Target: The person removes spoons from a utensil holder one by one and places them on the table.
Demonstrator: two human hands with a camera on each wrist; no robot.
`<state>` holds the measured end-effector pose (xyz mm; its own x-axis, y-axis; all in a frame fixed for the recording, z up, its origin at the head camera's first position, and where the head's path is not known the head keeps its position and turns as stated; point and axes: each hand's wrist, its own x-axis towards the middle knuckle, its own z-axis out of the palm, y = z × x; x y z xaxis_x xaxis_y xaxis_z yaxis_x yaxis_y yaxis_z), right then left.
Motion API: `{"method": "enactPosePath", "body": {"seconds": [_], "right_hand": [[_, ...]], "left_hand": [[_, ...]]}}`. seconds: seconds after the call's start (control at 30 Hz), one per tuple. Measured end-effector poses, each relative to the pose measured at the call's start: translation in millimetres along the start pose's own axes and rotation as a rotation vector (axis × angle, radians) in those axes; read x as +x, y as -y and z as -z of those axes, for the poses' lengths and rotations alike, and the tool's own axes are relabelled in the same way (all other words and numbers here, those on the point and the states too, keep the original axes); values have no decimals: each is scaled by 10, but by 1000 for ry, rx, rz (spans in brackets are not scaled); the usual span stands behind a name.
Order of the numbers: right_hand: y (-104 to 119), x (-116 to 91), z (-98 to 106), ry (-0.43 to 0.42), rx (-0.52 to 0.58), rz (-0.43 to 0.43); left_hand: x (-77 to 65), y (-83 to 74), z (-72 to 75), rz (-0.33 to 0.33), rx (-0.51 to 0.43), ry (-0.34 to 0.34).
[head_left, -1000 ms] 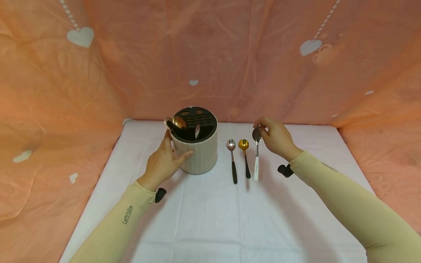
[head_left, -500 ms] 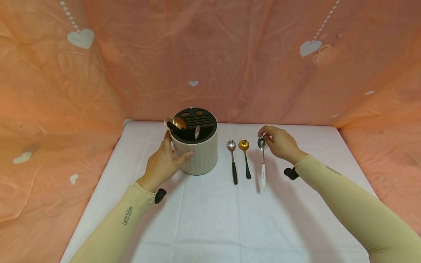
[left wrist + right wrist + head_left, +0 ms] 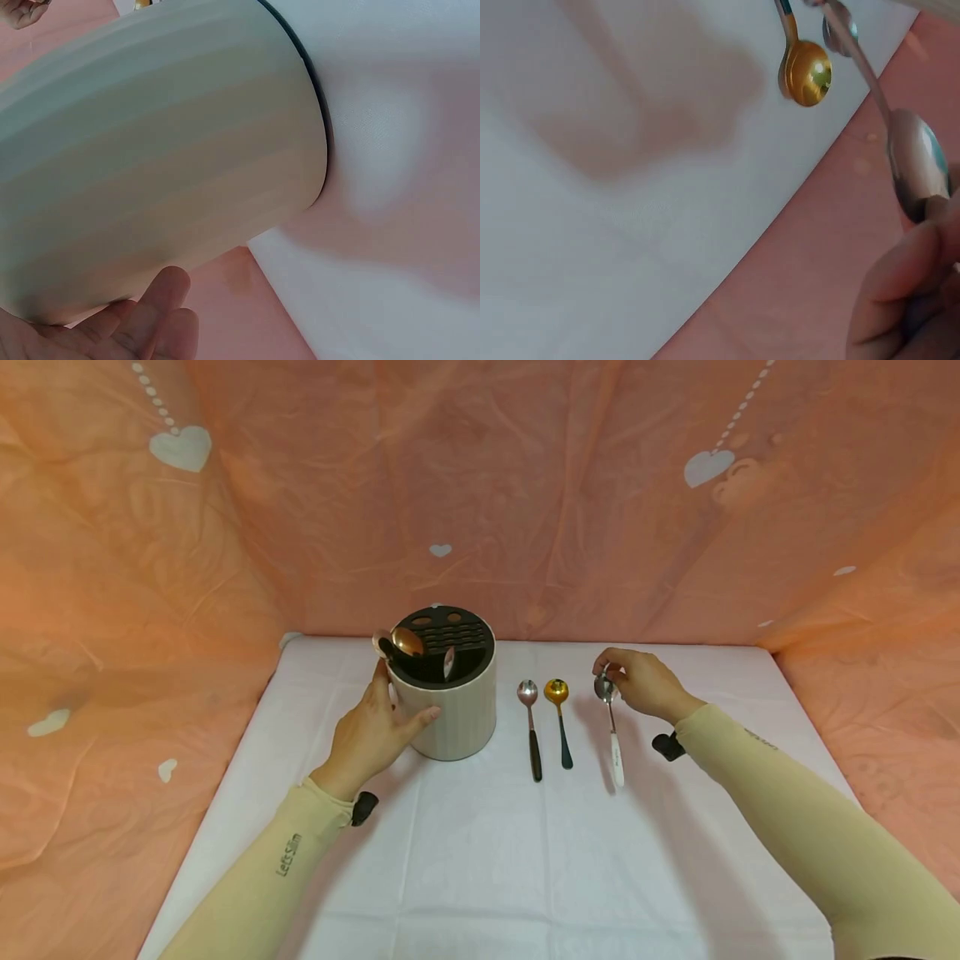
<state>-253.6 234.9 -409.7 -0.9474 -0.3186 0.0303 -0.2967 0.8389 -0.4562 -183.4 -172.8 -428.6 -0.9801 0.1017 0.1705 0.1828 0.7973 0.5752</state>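
Observation:
The left hand [image 3: 371, 735] rests against the left side of a cream ribbed utensil holder [image 3: 457, 718], its thumb lying across the front. In the left wrist view its fingers [image 3: 161, 300] look fairly straight beside the holder's wall. The right hand [image 3: 645, 683] pinches a white-handled spoon [image 3: 617, 760] by the tip of its metal bowl, and the handle hangs down toward the person. Left of that spoon lie a gold spoon [image 3: 557, 692] with a dark green handle and a silvery-pink spoon [image 3: 527, 693] with a black handle.
A black slotted lid [image 3: 450, 635] tops the holder. A copper-coloured spoon [image 3: 407, 642] and other utensils stick out of its openings. A white cloth covers the table [image 3: 480, 860]. Orange-pink sheeting [image 3: 510, 510] with hearts surrounds the back and sides.
The right hand has shifted right and slightly toward the person with the white-handled spoon, moving it away from the other two spoons. The left hand and holder have stayed in place.

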Motion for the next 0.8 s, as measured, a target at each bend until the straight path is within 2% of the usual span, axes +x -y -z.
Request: {"method": "enactPosePath", "body": {"seconds": [0.27, 0.5, 0.63, 0.8], "right_hand": [[-84, 88, 0, 56, 22, -43], [-176, 215, -8, 74, 108, -69], [-223, 264, -46, 108, 131, -85], [-298, 314, -156, 106, 163, -99]], "left_hand": [[-11, -2, 22, -8, 12, -12], [19, 5, 37, -22, 37, -37], [19, 8, 35, -8, 41, -24], [12, 7, 21, -2, 38, -7]]}}
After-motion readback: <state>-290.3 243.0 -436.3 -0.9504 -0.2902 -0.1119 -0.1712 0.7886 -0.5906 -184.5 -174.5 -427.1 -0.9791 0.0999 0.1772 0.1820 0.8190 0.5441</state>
